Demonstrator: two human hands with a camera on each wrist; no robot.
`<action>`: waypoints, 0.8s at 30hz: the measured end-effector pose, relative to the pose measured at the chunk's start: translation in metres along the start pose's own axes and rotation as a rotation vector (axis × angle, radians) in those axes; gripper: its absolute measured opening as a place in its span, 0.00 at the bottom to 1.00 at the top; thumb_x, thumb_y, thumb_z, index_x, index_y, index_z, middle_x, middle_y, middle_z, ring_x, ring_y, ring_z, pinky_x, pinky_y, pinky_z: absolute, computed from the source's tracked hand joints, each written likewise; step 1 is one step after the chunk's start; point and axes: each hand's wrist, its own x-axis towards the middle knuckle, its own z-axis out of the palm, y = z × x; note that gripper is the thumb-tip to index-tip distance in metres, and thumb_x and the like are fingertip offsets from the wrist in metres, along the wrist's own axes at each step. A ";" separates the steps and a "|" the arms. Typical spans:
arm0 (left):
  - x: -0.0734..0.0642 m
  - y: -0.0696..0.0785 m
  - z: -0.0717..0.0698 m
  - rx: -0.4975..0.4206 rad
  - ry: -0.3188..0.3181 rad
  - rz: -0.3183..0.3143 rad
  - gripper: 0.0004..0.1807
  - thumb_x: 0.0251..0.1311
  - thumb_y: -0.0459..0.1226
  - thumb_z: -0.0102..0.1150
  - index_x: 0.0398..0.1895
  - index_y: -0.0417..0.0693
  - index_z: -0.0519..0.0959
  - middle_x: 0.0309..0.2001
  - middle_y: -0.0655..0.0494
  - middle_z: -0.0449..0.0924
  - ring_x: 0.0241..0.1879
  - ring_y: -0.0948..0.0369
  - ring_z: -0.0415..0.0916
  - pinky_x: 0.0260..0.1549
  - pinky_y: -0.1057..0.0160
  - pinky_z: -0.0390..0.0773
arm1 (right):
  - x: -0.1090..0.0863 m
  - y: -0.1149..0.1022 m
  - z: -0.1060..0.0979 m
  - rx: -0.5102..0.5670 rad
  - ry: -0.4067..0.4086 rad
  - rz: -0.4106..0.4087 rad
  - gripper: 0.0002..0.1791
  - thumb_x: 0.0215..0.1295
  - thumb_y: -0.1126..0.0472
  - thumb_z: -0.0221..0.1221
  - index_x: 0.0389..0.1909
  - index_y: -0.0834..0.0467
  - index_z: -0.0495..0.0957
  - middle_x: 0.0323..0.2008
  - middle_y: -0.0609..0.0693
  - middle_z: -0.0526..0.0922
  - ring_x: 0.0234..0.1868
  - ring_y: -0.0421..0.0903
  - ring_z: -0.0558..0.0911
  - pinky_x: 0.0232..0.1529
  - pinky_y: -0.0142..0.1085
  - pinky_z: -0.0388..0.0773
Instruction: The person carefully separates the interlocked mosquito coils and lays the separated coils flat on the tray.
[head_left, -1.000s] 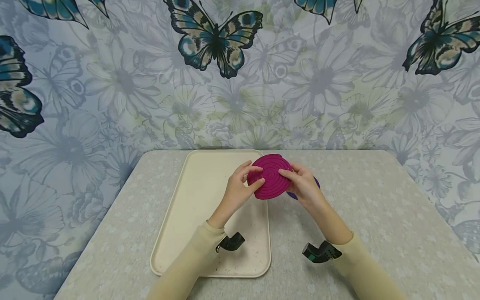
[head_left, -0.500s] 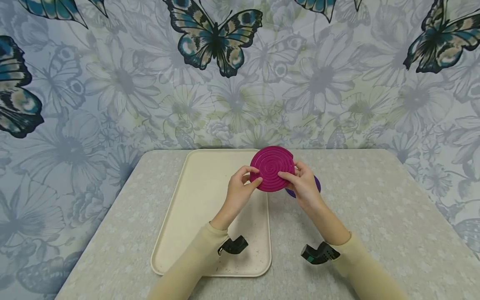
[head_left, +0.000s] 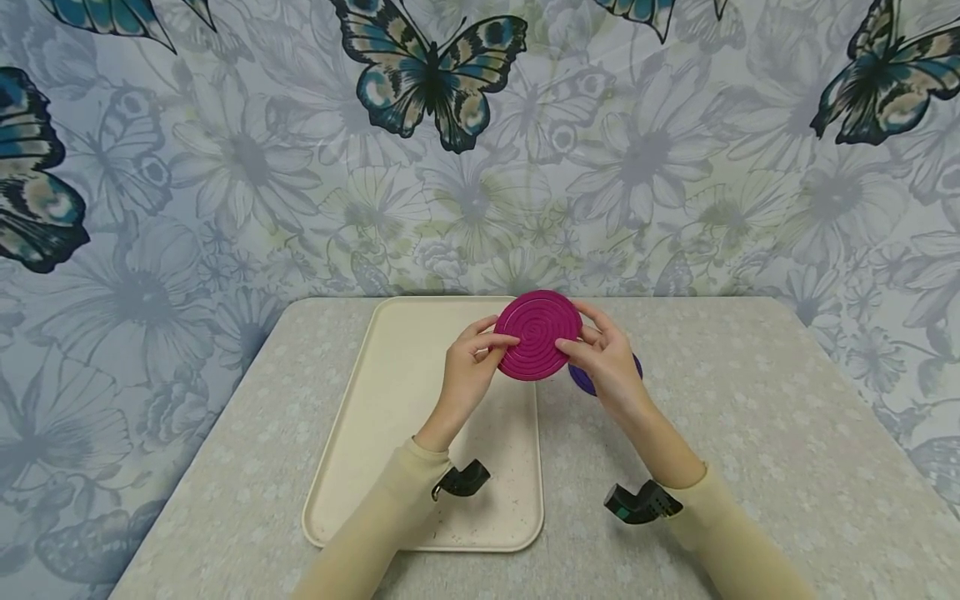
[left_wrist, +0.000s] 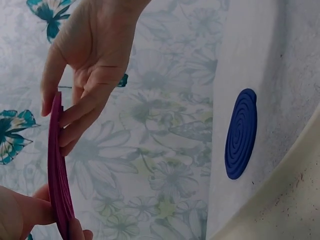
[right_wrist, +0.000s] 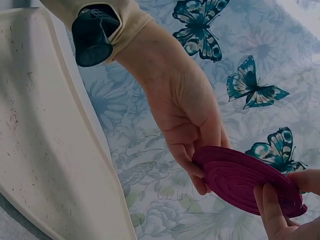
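Note:
A magenta disc (head_left: pixel 538 329) coiled in a spiral is held up between both hands, its ringed face turned to the head view. My left hand (head_left: pixel 463 375) pinches its left edge between thumb and fingers. At the right edge my right hand (head_left: pixel 613 371) grips it, thumb on the ringed face and the other fingers partly hidden behind. The left wrist view shows the magenta disc (left_wrist: pixel 58 165) nearly edge-on and slightly bowed. A blue-violet spiral disc (left_wrist: pixel 241 135) lies flat on the table; in the head view my right hand partly covers it.
A cream tray (head_left: pixel 420 500) with a raised rim lies on the table's left half, under my left forearm. Dark specks dot its near end. The pale patterned table (head_left: pixel 750 400) meets a wall covering (head_left: pixel 480 208) printed with flowers and butterflies.
The magenta disc has risen slightly and turned between my hands, now facing the head view more squarely. My fingers have shifted along its edge. The blue-violet disc stays where it was.

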 end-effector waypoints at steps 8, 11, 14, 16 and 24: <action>0.000 0.000 0.003 -0.057 -0.081 0.033 0.10 0.61 0.27 0.55 0.43 0.35 0.83 0.65 0.43 0.66 0.63 0.47 0.70 0.54 0.53 0.78 | -0.002 -0.001 0.000 0.043 -0.104 0.005 0.35 0.65 0.72 0.52 0.72 0.61 0.51 0.51 0.44 0.78 0.47 0.35 0.81 0.48 0.27 0.80; -0.001 0.002 0.004 -0.092 -0.104 0.010 0.12 0.61 0.28 0.55 0.47 0.35 0.82 0.67 0.44 0.64 0.65 0.47 0.67 0.55 0.53 0.77 | -0.002 0.000 0.000 0.021 -0.125 -0.006 0.35 0.67 0.70 0.51 0.73 0.59 0.50 0.54 0.47 0.75 0.51 0.36 0.79 0.50 0.28 0.79; -0.002 0.005 0.005 -0.094 -0.123 -0.034 0.14 0.62 0.31 0.56 0.50 0.38 0.81 0.69 0.45 0.61 0.67 0.47 0.64 0.55 0.52 0.76 | -0.001 0.003 0.000 -0.055 -0.138 -0.024 0.36 0.67 0.69 0.51 0.73 0.59 0.49 0.62 0.54 0.69 0.57 0.38 0.75 0.53 0.27 0.77; -0.003 0.006 0.005 -0.079 -0.136 -0.063 0.15 0.63 0.34 0.56 0.52 0.41 0.80 0.70 0.46 0.60 0.69 0.48 0.61 0.58 0.51 0.74 | -0.001 0.005 0.000 -0.107 -0.150 -0.044 0.36 0.67 0.68 0.52 0.73 0.59 0.50 0.67 0.57 0.64 0.60 0.38 0.72 0.54 0.25 0.75; -0.005 0.005 0.007 -0.093 -0.178 -0.127 0.18 0.65 0.40 0.55 0.57 0.49 0.78 0.70 0.50 0.62 0.71 0.53 0.57 0.64 0.45 0.67 | 0.001 0.014 -0.002 -0.126 -0.205 -0.142 0.35 0.64 0.70 0.54 0.71 0.63 0.54 0.65 0.55 0.64 0.59 0.38 0.72 0.56 0.25 0.74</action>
